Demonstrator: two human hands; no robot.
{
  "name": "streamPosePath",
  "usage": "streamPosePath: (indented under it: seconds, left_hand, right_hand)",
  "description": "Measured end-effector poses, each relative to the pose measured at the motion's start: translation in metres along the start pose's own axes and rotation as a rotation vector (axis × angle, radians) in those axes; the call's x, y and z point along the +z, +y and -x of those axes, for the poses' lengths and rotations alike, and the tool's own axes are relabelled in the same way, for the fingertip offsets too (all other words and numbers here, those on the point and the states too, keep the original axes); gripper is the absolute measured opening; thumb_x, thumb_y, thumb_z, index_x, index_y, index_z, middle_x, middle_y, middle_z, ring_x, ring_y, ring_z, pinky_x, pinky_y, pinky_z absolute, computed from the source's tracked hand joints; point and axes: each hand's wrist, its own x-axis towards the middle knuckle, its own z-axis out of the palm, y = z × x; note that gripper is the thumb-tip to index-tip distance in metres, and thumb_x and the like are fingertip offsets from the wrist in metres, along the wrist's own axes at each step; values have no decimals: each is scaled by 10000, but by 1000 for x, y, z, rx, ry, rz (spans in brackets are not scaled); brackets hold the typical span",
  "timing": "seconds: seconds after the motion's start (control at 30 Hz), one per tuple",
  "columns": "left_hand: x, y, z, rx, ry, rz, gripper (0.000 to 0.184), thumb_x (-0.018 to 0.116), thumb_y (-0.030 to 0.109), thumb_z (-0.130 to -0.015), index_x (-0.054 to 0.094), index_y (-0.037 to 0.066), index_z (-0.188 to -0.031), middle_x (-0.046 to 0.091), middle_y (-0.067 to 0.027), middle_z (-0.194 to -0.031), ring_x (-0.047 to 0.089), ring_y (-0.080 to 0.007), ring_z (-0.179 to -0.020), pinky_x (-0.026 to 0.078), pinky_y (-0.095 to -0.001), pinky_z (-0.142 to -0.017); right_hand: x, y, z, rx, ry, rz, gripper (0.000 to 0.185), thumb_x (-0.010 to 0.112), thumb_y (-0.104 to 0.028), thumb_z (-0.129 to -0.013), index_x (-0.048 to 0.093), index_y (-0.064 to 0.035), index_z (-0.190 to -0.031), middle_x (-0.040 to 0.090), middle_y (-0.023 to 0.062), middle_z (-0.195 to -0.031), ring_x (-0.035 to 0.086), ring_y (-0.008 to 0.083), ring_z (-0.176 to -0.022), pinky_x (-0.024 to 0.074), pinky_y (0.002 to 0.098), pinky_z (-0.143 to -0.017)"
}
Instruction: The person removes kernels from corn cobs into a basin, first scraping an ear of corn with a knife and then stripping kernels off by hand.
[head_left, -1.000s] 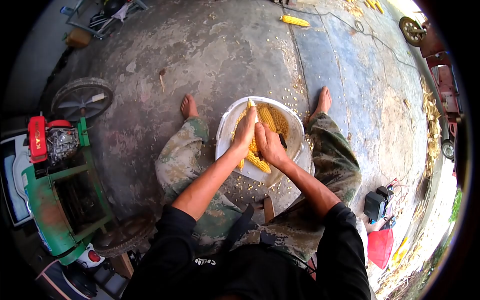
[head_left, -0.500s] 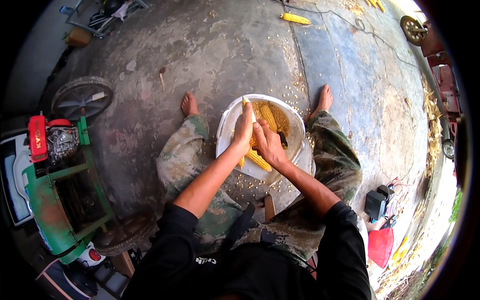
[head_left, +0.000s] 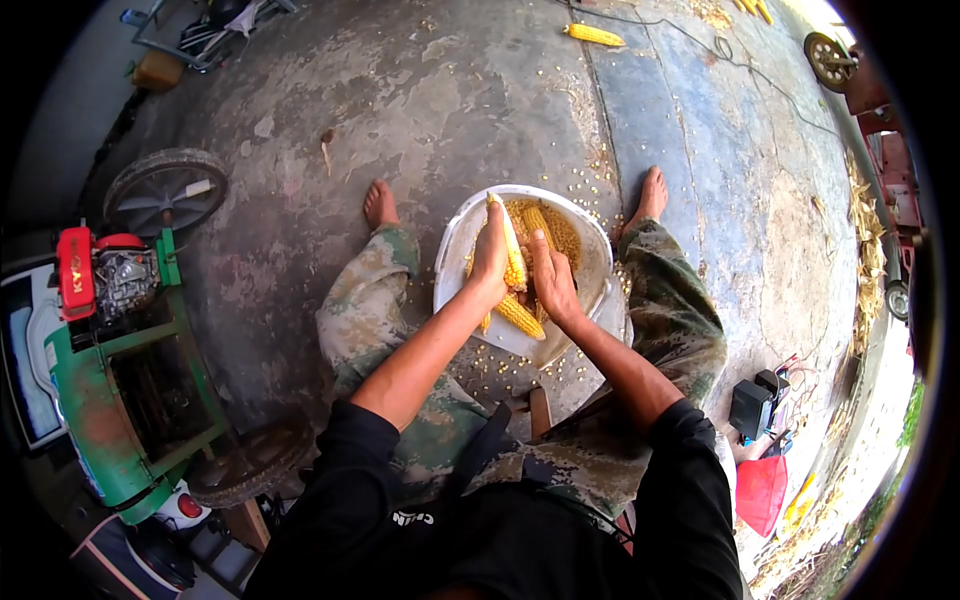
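Note:
My left hand (head_left: 489, 255) is closed round a yellow corn cob (head_left: 512, 243), which it holds tilted over a white bucket (head_left: 454, 232). A pale strip shows along the cob's upper side. Just right of the cob is my right hand (head_left: 555, 283), its thumb pointing up and apart from the cob. Its other fingers are mostly hidden, so I cannot tell whether they hold anything. Inside the bucket lie loose kernels (head_left: 567, 237) and more cobs, among them a yellow cob (head_left: 519, 316) below my hands and another cob (head_left: 539, 222) behind them.
The bucket stands between my bare feet. Scattered kernels (head_left: 490, 372) lie around it on the concrete floor (head_left: 420, 110). A single cob (head_left: 594, 35) lies farther off. At left stands a green machine (head_left: 110, 440) with a red engine and wheels. A black box (head_left: 750, 410) and red bag (head_left: 762, 494) are at right.
My right hand has drawn back slightly to the right of the cob and its thumb has lifted. More of the held cob shows; my left hand keeps its hold.

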Motion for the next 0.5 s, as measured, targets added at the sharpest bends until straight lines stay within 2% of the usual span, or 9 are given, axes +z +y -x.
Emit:
streamPosePath:
  seconds: [0.07, 0.13, 0.2, 0.27, 0.37, 0.43, 0.5]
  left_hand:
    - [-1, -4, -5, -16, 5, 34, 610, 454, 681, -946, 557, 98, -1090, 562, -42, -944, 579, -162, -836, 509, -330, -737]
    - [-2, -8, -11, 114, 41, -13, 602, 462, 678, -944, 556, 101, -1088, 561, -43, -949, 580, -169, -851, 509, -325, -739]
    - [-5, -12, -13, 139, 39, -59, 602, 462, 681, -942, 556, 104, -1088, 558, -43, -947, 582, -171, -853, 509, -329, -737]
    - [-6, -14, -16, 165, 36, -104, 602, 462, 683, -941, 556, 107, -1088, 556, -42, -945, 583, -173, -855, 509, -332, -735]
    - [-3, -13, -14, 104, 25, -18, 604, 464, 684, -939, 555, 107, -1091, 554, -41, -942, 580, -172, -849, 506, -328, -733]
    - [-1, -4, -4, -18, -10, 49, 607, 473, 683, -936, 552, 102, -1092, 555, -41, -941, 578, -169, -845, 508, -327, -721]
    - [-1, 2, 3, -17, -15, 48, 607, 487, 672, -937, 553, 95, -1111, 555, -40, -941, 577, -170, -841, 511, -330, -716]
  right_hand:
    - [-3, -5, 1, 46, -27, 79, 648, 350, -519, -1047, 643, 43, -905, 592, 83, -627, 553, 175, -448, 438, 321, -426]
    - [-2, -1, -1, 94, -52, 159, 645, 361, -516, -1045, 634, 49, -896, 589, 95, -625, 560, 181, -457, 441, 330, -434]
    - [3, 10, -4, -130, -10, 284, 637, 387, -500, -1041, 627, 61, -858, 554, 110, -580, 574, 195, -475, 448, 353, -457]
    - [0, 11, -4, -116, 6, 249, 625, 396, -490, -1041, 625, 63, -861, 548, 119, -572, 576, 200, -476, 450, 361, -466]
    - [-4, 13, -4, -26, -5, 202, 588, 408, -467, -1044, 629, 63, -915, 551, 122, -575, 572, 202, -475, 450, 366, -471]
    - [-1, 5, 2, -23, 17, 25, 603, 404, -487, -1038, 624, 62, -925, 572, 138, -602, 559, 201, -455, 442, 358, -456]
    - [-3, -7, 5, 46, -22, 48, 620, 400, -503, -1034, 623, 63, -916, 576, 143, -615, 574, 214, -484, 454, 373, -486]
